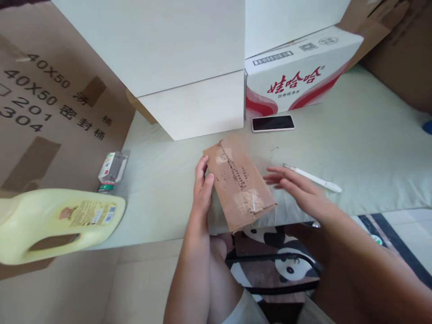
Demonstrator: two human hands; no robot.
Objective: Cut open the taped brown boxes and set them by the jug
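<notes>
A small brown cardboard box (236,180) with clear tape patches and dark print along its torn-looking seam lies at an angle near the front edge of the cloth-covered surface. My left hand (203,191) grips its left side, the thumb along the edge and the fingertips partly hidden. To the right of the box, my right hand (297,186) is open, its fingers stretched toward the box's right edge and slightly blurred. Whether those fingertips touch the box I cannot tell. Just beyond my right hand lies a slim white utility knife (317,180).
Behind the box are a phone (273,123), a red-and-white carton (297,83) and a tall white box (199,108). On the left, a pale yellow jug (97,207) and a small clear bottle (118,166) lie before a large cardboard carton (67,58).
</notes>
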